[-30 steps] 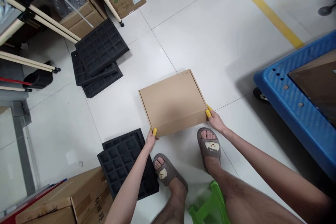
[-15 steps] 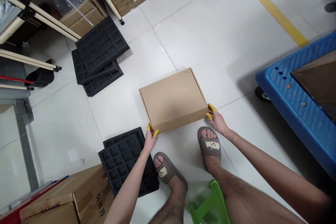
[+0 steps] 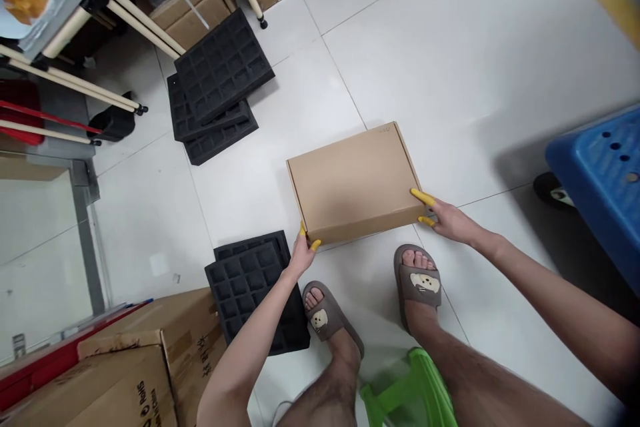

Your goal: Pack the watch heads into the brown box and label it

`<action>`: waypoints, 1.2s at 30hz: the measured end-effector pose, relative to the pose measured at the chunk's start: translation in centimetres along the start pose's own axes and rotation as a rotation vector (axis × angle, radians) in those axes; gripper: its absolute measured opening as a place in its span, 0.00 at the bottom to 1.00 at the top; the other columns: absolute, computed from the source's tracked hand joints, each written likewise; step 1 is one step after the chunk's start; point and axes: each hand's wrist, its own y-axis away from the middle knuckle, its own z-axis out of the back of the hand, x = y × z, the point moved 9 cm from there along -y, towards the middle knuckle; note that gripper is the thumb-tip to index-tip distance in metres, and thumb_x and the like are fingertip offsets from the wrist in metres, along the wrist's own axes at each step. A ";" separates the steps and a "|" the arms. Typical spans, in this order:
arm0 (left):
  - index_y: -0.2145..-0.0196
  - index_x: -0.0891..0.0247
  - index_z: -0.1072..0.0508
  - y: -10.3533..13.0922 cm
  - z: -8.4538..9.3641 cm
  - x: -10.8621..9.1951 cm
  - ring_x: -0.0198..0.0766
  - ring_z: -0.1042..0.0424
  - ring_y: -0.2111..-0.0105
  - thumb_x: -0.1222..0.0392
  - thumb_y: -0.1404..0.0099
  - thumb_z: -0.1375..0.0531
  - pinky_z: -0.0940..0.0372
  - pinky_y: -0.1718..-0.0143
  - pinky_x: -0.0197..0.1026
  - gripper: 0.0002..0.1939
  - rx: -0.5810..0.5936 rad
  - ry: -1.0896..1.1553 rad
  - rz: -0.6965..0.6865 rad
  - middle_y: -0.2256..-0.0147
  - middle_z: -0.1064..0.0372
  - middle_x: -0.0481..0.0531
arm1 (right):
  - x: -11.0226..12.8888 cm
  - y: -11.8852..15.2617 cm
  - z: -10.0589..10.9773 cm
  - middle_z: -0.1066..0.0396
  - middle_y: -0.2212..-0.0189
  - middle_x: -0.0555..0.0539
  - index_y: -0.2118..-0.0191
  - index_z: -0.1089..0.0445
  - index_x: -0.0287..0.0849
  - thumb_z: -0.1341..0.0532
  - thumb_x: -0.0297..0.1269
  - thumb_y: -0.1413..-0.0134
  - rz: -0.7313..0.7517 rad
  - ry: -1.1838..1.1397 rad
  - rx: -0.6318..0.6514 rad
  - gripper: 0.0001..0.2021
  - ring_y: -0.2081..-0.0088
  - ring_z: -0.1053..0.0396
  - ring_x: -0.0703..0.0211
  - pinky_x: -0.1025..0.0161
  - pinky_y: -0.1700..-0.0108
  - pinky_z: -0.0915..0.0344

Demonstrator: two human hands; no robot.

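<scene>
A flat, closed cardboard box lies in front of my feet, its lid down. My left hand grips the box's near left corner, with yellow covers on its fingertips. At the near right corner is my right hand, one yellow-tipped finger over the lid's edge and another lower against the front side. Whether the box touches the floor or is slightly raised, I cannot tell. Beside my left forearm lie black foam trays with square pockets, partly hidden by that arm.
More black foam trays are stacked askew beyond, near a pipe-frame rack. A blue plastic platform on wheels stands at the right. Large cartons occupy the lower left. A green stool is between my legs.
My view has swung left, so the surroundings appear farther right. My right hand's upper finger has moved from the box's side edge onto the lid. My left hand keeps its corner.
</scene>
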 end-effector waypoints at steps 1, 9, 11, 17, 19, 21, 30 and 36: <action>0.31 0.64 0.42 -0.2 0.0 -0.2 0.55 0.33 0.40 0.57 0.34 0.35 0.40 0.36 0.60 0.37 -0.014 -0.064 -0.040 0.43 0.32 0.66 | -0.2 -0.1 -0.1 0.43 0.29 0.44 0.26 0.49 0.52 0.38 0.41 0.41 -0.005 0.024 -0.007 0.38 0.36 0.34 0.37 0.41 0.35 0.34; 0.26 0.60 0.53 -3.2 1.0 -2.0 0.59 0.53 0.27 0.62 0.37 0.33 0.46 0.30 0.59 0.48 -0.017 -0.236 -0.297 0.27 0.63 0.66 | -2.2 -1.3 -1.3 0.39 0.33 0.40 0.31 0.41 0.49 0.44 0.45 0.36 0.039 0.054 -0.125 0.29 0.34 0.38 0.35 0.37 0.36 0.35; 0.29 0.57 0.44 -3.7 0.5 -2.2 0.57 0.54 0.27 0.67 0.36 0.36 0.47 0.29 0.58 0.41 0.047 -0.280 -0.349 0.27 0.61 0.61 | -3.6 -1.5 -2.0 0.36 0.35 0.40 0.32 0.39 0.48 0.45 0.44 0.36 0.019 0.089 -0.124 0.28 0.36 0.36 0.36 0.38 0.37 0.33; 0.32 0.58 0.36 -4.1 0.3 -0.7 0.51 0.34 0.36 0.80 0.40 0.45 0.42 0.30 0.51 0.40 -0.047 -0.368 -0.160 0.40 0.34 0.60 | -5.4 -2.5 -3.0 0.27 0.46 0.35 0.37 0.34 0.41 0.45 0.35 0.38 0.022 0.261 -0.147 0.24 0.45 0.27 0.42 0.47 0.43 0.28; 0.31 0.57 0.38 -3.8 0.2 -0.9 0.49 0.31 0.38 0.80 0.40 0.45 0.41 0.32 0.50 0.41 -0.059 -0.412 -0.137 0.41 0.33 0.59 | -4.9 -2.7 -2.8 0.26 0.47 0.35 0.37 0.35 0.38 0.46 0.32 0.38 0.041 0.311 -0.164 0.24 0.47 0.26 0.44 0.49 0.45 0.27; 0.29 0.56 0.41 -3.6 0.2 -1.3 0.48 0.31 0.39 0.79 0.39 0.45 0.39 0.33 0.49 0.42 -0.037 -0.438 -0.150 0.40 0.35 0.60 | -3.9 -2.8 -2.1 0.27 0.46 0.34 0.35 0.38 0.37 0.45 0.32 0.38 0.068 0.323 -0.177 0.26 0.47 0.26 0.44 0.51 0.46 0.27; 0.28 0.61 0.43 -4.6 1.0 -2.6 0.46 0.27 0.45 0.79 0.41 0.44 0.34 0.39 0.47 0.44 -0.066 -0.372 -0.172 0.45 0.27 0.61 | -1.6 -3.5 -1.0 0.25 0.48 0.40 0.25 0.53 0.42 0.45 0.27 0.42 0.061 0.243 -0.171 0.39 0.53 0.23 0.50 0.58 0.49 0.27; 0.32 0.65 0.37 -4.5 1.1 -3.6 0.43 0.25 0.52 0.81 0.46 0.45 0.33 0.41 0.45 0.43 -0.134 -0.321 -0.091 0.54 0.23 0.57 | -2.4 -4.4 -1.5 0.22 0.63 0.41 0.30 0.41 0.34 0.46 0.26 0.46 -0.083 0.312 -0.203 0.36 0.63 0.24 0.51 0.58 0.55 0.27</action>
